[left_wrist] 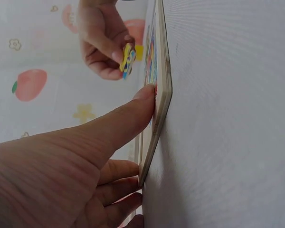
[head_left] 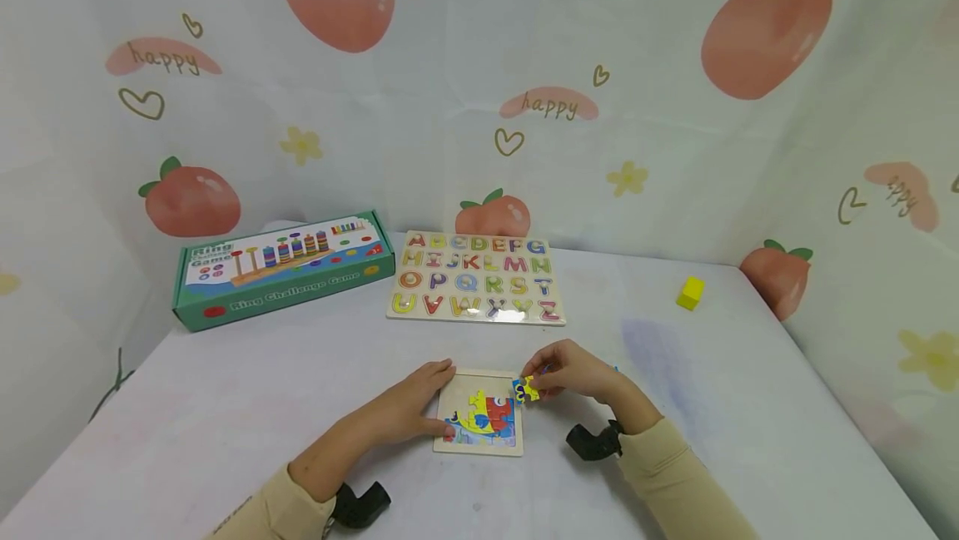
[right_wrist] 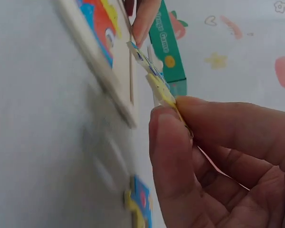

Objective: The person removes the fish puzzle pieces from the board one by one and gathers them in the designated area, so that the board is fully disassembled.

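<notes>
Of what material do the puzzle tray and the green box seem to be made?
Puzzle tray: probably wood or plywood, with a pale, unpainted-looking finish; the left wrist view shows a bare tan edge.
Green box: likely smooth printed cardboard; pictures and lettering cover its flat faces. Lamination I cannot tell.

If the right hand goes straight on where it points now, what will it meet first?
The right hand and its puzzle piece would probably meet the wooden tray first; height is unclear, so they might pass above it toward the left hand.
</notes>
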`<state>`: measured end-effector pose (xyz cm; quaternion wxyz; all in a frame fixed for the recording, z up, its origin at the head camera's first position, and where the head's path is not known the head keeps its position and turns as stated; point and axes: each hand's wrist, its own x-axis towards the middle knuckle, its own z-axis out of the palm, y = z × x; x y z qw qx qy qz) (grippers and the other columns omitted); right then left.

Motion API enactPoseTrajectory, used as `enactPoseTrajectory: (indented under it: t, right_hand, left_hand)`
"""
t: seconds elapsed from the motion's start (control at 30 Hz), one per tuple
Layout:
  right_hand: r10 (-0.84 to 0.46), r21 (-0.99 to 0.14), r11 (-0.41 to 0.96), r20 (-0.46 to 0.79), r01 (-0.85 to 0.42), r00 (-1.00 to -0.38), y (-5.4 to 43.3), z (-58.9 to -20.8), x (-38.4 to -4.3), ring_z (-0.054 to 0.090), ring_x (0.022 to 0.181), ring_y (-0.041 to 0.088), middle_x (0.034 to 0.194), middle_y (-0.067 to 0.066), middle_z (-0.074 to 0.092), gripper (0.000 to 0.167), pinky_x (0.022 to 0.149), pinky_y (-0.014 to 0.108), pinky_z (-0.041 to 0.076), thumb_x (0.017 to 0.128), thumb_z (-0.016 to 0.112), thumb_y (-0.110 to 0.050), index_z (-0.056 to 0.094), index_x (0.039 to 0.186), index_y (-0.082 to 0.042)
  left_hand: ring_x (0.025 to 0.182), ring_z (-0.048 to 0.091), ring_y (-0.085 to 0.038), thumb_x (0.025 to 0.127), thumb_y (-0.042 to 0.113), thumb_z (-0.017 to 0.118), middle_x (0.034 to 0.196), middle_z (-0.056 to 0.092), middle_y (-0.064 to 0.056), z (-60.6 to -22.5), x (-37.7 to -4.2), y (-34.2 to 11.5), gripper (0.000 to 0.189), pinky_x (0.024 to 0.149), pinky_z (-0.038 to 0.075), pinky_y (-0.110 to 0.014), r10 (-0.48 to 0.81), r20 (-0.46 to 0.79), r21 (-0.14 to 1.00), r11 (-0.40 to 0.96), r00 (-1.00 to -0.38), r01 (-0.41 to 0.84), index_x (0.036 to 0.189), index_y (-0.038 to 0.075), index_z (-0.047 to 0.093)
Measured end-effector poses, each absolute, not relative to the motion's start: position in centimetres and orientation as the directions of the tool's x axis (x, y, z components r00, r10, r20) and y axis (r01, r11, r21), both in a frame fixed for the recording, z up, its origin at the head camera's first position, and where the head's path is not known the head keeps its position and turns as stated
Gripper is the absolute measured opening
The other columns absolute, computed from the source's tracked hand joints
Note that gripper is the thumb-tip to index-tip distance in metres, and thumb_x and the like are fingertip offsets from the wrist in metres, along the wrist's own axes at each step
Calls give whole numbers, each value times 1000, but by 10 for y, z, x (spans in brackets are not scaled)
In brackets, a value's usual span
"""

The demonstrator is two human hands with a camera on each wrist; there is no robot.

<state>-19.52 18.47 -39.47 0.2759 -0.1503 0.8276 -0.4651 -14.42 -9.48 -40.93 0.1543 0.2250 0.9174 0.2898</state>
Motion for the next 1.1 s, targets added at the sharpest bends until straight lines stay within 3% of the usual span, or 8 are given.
enactPoseTrajectory:
  t: [0.27, 0.5, 0.83, 1.1]
  right_hand:
    - [-479, -878, 477, -293, 34, -827, 206, -400, -187, 61, 68, 13, 87, 6, 66, 23, 69, 30, 57, 85, 66, -10, 63, 100, 7]
    - [-430, -897, 438, -263, 55, -863, 215, -403, -178, 62, 67, 13, 77, 4, 62, 25, 67, 30, 57, 84, 68, -10, 58, 96, 9]
    - [-339, -876, 471, -291, 106, -895, 215, -409, -173, 61, 66, 12, 77, 4, 59, 24, 64, 27, 57, 83, 69, -10, 57, 95, 7]
    - [-333, -864, 500, -255, 60, -908, 213, -410, -170, 58, 65, 12, 76, 5, 58, 20, 61, 25, 56, 82, 69, -7, 58, 91, 6]
  left_hand:
    - [141, 26, -31, 76, 34, 76, 152, 28, -13, -409, -144, -95, 86, 111, 29, -48, 499, -163, 626, 719, -851, 302, 143, 2, 34]
    - [141, 25, -32, 75, 34, 76, 152, 28, -14, -409, -144, -96, 87, 111, 28, -49, 505, -161, 631, 713, -848, 305, 143, 1, 33]
    - [140, 26, -32, 76, 32, 76, 151, 28, -14, -408, -144, -95, 85, 111, 28, -49, 505, -159, 629, 714, -848, 308, 143, 1, 34]
    - [141, 25, -31, 76, 33, 76, 152, 27, -13, -409, -145, -96, 86, 111, 28, -49, 503, -164, 626, 718, -848, 305, 143, 2, 33]
